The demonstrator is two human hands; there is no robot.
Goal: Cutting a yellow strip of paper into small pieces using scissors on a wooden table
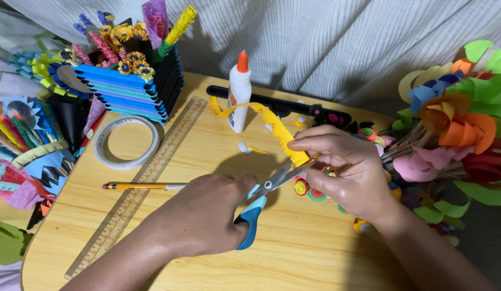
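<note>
Nearest my view, the left hand [199, 218] is closed through the blue handles of the scissors [261, 202], blades parted around the paper; just beyond, my right hand [344, 170] pinches the yellow paper strip [272, 125] between thumb and fingers at its near end. From that pinch the strip arches up and away to the glue bottle [239, 91], one edge fringed, the far end curling. I judge it light, limp and easily torn, best held close to the blades; small paper flowers [309, 189] lie under the right hand on the wooden table [293, 253].
</note>
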